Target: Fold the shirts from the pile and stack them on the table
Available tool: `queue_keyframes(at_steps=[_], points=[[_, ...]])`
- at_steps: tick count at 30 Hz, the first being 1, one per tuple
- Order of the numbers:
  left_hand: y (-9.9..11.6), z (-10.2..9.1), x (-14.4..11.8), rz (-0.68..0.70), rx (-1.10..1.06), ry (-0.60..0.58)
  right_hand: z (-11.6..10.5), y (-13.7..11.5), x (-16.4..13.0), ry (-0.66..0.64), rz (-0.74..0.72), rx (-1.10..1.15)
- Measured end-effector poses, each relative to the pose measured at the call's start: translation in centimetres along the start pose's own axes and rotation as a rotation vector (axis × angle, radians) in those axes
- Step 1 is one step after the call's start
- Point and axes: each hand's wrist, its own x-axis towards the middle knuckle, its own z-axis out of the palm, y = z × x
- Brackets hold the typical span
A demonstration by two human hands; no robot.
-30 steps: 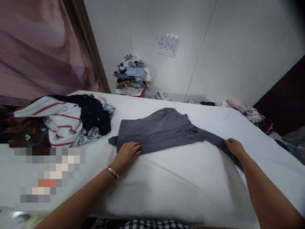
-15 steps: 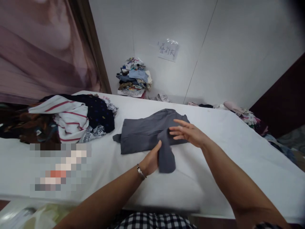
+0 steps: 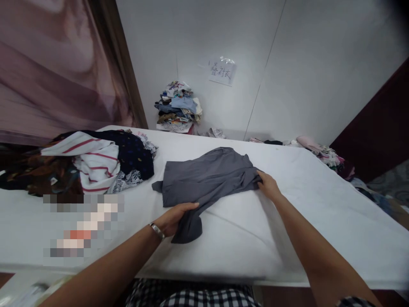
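So the gray shirt (image 3: 204, 175) is lying on the white table (image 3: 287, 247) right in front of the person, long axis running left to right with a slight tilt — hem end to the left, shoulder end to the right and a bit farther away. One sleeve (image 3: 220, 192) comes back along the near edge, its cuff (image 3: 190, 230) drooping toward the person. Left hand (image 3: 176, 215) is closed around the sleeve near that cuff, thumb on top. Right hand (image 3: 269, 186) is half curled at the shoulder corner, fingers touching the cloth, can't tell if it's really pinching. Half a second ago the right hand was spread open above the shirt, and the sleeve hung more steeply from the left hand — now it slants leftward
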Motion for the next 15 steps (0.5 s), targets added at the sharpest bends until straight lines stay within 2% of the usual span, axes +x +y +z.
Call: queue_keyframes(at_steps=[2,3,5,7,8,10,12,15], points=[[0.9,-0.3,-1.4,0.057,0.001,-0.013,0.6,-0.7,0.7,-0.047,-0.038,-0.030],[1.6,-0.3,-2.1,0.126,-0.014,-0.039,0.8,-0.9,1.0,-0.076,-0.034,-0.029],[2.8,-0.5,-3.0,0.363,-0.068,-0.059,1.2,-1.2,1.6,-0.124,0.016,0.002],[3.5,-1.1,-3.1,0.622,-0.140,0.010,1.6,-1.0,1.7,-0.128,0.077,0.037],[3.6,-1.5,-2.8,0.682,-0.177,0.066,1.8,-0.8,1.6,-0.114,0.094,0.050],[2.9,-2.4,-2.0,0.663,-0.276,0.157,2.2,-0.3,1.2,-0.073,0.099,0.071],[1.6,-3.4,-1.1,0.557,-0.366,0.202,2.6,0.2,0.7,-0.035,0.091,0.092],[-0.3,-4.4,-0.5,0.503,-0.295,0.311,2.7,0.9,0.0,0.002,0.085,0.116]])
